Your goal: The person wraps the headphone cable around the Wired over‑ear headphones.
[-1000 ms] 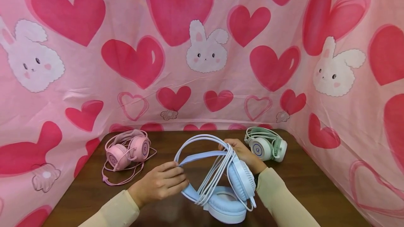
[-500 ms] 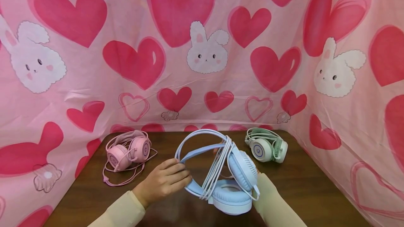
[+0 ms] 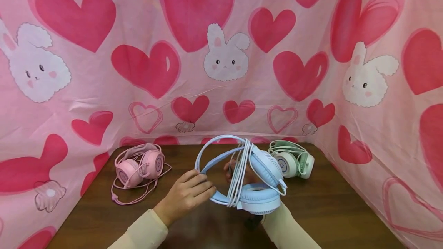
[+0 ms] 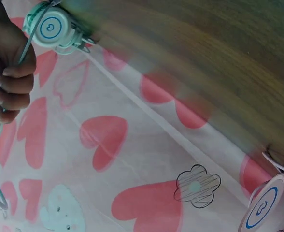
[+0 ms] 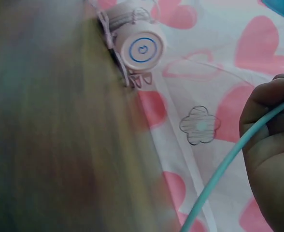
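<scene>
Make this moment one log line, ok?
left hand: holds blue headphones | right hand: grips their cable | pink headphones, green headphones: on table

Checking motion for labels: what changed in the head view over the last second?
The blue headphones moved up in view, the left hand shifting right. The right hand moved left, from above the upper ear cup to behind the cable. The left hand's grip stayed; pink headphones and green headphones stayed put.

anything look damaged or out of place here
Nothing looks spilled or damaged. One untidy spot: a pink cable loops loosely on the brown wooden table beside the pink over-ear headphones; the pale-blue over-ear headphones have theirs bundled.
</scene>
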{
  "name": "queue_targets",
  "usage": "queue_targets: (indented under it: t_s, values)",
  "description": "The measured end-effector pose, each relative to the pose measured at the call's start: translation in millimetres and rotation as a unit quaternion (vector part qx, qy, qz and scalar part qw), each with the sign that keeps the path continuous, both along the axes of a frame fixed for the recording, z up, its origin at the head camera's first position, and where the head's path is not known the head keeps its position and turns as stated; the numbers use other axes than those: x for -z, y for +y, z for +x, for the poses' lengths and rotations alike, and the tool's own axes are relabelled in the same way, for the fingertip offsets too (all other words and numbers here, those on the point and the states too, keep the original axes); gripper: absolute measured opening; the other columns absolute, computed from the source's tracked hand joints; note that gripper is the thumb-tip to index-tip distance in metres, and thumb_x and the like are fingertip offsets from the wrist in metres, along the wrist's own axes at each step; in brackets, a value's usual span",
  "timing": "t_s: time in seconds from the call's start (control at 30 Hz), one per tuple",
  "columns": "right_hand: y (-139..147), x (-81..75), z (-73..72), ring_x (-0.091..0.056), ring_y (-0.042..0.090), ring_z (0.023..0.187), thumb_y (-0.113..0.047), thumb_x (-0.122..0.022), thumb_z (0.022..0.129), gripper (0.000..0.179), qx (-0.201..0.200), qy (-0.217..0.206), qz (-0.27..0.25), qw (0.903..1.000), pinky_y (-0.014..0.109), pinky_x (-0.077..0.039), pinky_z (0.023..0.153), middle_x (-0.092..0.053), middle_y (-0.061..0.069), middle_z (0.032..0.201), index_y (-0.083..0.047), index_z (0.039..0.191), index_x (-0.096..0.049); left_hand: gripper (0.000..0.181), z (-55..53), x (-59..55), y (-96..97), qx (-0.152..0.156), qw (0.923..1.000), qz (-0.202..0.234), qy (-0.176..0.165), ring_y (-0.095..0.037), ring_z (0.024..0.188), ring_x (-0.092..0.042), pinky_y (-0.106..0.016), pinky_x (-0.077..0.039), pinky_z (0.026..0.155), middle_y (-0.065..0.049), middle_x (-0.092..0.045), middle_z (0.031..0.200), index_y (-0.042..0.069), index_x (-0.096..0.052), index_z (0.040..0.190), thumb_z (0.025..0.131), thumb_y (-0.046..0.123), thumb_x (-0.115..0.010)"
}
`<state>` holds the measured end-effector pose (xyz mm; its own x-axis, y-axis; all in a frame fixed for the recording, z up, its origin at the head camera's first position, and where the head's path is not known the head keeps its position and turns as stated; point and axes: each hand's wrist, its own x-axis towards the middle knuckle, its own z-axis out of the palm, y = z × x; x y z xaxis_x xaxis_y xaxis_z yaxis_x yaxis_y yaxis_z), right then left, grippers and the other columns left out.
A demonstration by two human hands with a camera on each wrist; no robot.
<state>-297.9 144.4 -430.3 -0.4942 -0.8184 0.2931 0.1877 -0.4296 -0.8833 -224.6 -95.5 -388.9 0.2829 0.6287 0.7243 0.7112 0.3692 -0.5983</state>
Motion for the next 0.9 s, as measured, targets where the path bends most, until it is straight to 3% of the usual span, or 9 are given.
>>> queue_targets:
  t_s: [0.13, 0.23, 0.3, 0.37, 0.53, 0.6, 0.73, 0.9]
  values:
    - [-17.3, -5.4, 26.9, -0.054, 0.003, 0.071, -0.033, -0.044, 0.103, 0.027, 0.055, 0.017, -0.056, 0.9968, 0.016, -0.046, 0.066, -0.061, -0.006, 0.087, -0.019, 0.106, -0.067, 0.023, -2.4, 1.4, 1.4, -0.014, 0.9998, 0.015, -0.002, -0.018, 0.081, -0.065, -0.038, -0.050, 0.078, 0.002, -0.070, 0.087, 0.011, -0.073, 0.089, 0.097, 0.005, -0.052]
    - [-24.4, 5.6, 26.8, -0.054, 0.003, 0.069, -0.037, -0.051, 0.101, 0.027, 0.086, 0.049, -0.066, 0.9929, 0.015, -0.045, 0.061, -0.059, -0.006, 0.084, -0.016, 0.107, -0.065, 0.024, -4.5, 2.4, 1.4, -0.023, 0.9993, 0.029, -0.005, -0.018, 0.080, -0.065, -0.038, -0.050, 0.077, 0.002, -0.070, 0.087, 0.011, -0.074, 0.088, 0.097, 0.004, -0.052]
    - [-26.5, 11.7, 27.9, -0.054, 0.003, 0.070, -0.043, -0.056, 0.097, 0.033, 0.118, 0.060, -0.048, 0.9901, 0.015, -0.043, 0.060, -0.058, -0.006, 0.083, -0.013, 0.107, -0.063, 0.025, -6.0, 2.8, 1.2, -0.027, 0.9989, 0.037, -0.007, -0.019, 0.080, -0.065, -0.039, -0.050, 0.077, 0.002, -0.071, 0.087, 0.011, -0.074, 0.088, 0.097, 0.004, -0.051]
    - [-25.3, 20.8, 26.6, -0.055, 0.005, 0.078, -0.043, -0.054, 0.098, 0.037, 0.132, 0.032, -0.039, 0.9900, 0.016, -0.044, 0.066, -0.060, -0.004, 0.089, -0.008, 0.110, -0.061, 0.026, -7.7, 2.7, 1.4, -0.034, 0.9985, 0.043, -0.007, -0.019, 0.079, -0.065, -0.039, -0.049, 0.077, 0.001, -0.071, 0.087, 0.011, -0.074, 0.089, 0.097, 0.004, -0.051]
    - [-21.4, 32.0, 29.3, -0.051, 0.011, 0.075, -0.037, -0.039, 0.105, 0.037, 0.167, 0.064, 0.039, 0.9831, 0.023, -0.043, 0.067, -0.059, -0.001, 0.086, -0.007, 0.114, -0.058, 0.025, -12.2, 0.0, 2.2, -0.051, 0.9971, 0.057, -0.003, -0.020, 0.079, -0.065, -0.040, -0.049, 0.077, 0.001, -0.071, 0.087, 0.011, -0.074, 0.088, 0.098, 0.005, -0.051]
    - [-23.1, 33.9, 30.5, -0.048, 0.013, 0.070, -0.037, -0.034, 0.106, 0.034, 0.182, 0.107, 0.075, 0.9746, 0.026, -0.039, 0.063, -0.055, -0.002, 0.081, -0.013, 0.109, -0.059, 0.025, -14.0, -1.0, 2.2, -0.056, 0.9965, 0.061, -0.004, -0.020, 0.079, -0.065, -0.040, -0.049, 0.077, 0.000, -0.071, 0.087, 0.010, -0.074, 0.088, 0.098, 0.005, -0.051]
    - [-26.6, 39.0, 32.6, -0.047, 0.014, 0.075, -0.025, -0.028, 0.108, 0.030, 0.171, 0.092, 0.053, 0.9794, 0.028, -0.041, 0.070, -0.052, -0.001, 0.084, -0.020, 0.101, -0.057, 0.025, -19.9, -1.5, 2.0, -0.068, 0.9955, 0.065, -0.016, -0.021, 0.081, -0.065, -0.041, -0.049, 0.079, -0.001, -0.071, 0.089, 0.009, -0.074, 0.089, 0.097, 0.004, -0.051]
    - [-29.6, 43.5, 36.6, -0.049, 0.012, 0.074, -0.023, -0.032, 0.107, 0.028, 0.188, 0.051, 0.042, 0.9800, 0.025, -0.044, 0.068, -0.051, 0.003, 0.085, -0.016, 0.103, -0.059, 0.023, -29.3, 0.5, 1.4, -0.076, 0.9946, 0.061, -0.035, -0.023, 0.083, -0.065, -0.043, -0.049, 0.082, -0.002, -0.071, 0.091, 0.008, -0.074, 0.092, 0.095, 0.004, -0.051]
